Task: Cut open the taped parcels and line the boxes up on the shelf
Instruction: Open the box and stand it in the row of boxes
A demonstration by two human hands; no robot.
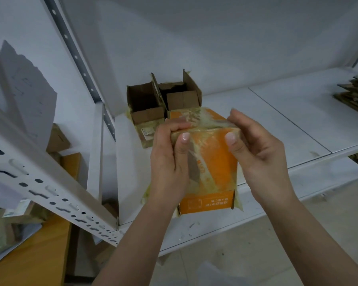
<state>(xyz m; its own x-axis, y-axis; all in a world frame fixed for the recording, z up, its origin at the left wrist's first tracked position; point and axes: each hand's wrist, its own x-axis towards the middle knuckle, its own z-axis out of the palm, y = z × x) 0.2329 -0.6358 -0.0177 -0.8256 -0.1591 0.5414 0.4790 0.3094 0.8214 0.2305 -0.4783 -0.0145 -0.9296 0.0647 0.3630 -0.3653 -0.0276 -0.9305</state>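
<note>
Both hands hold an orange box (213, 162) wrapped in yellowish clear tape, standing on the white shelf (277, 124) near its front edge. The left hand (170, 159) grips the box's left side: its thumb lies flat on the near face, pointing up toward the top edge, while the other fingers curl over the top from the left. The right hand (254, 149) grips the right top corner, thumb pressed on the near face just under the top edge and the remaining fingers curled over the top behind it. Between the two thumbs the tape looks wrinkled and loose, though the blur makes it hard to say whether it is cut.

Just beyond the left hand's fingertips stands an open brown box (145, 106) with its flaps up, and directly beyond the orange box is a second open brown box (182, 96), the two touching side by side at the back of the shelf. Well off to the right of the right hand, at the shelf's far end, lies a stack of flattened cardboard (355, 89). Left of the left hand, a perforated white shelf post (50, 182) slants across the view.
</note>
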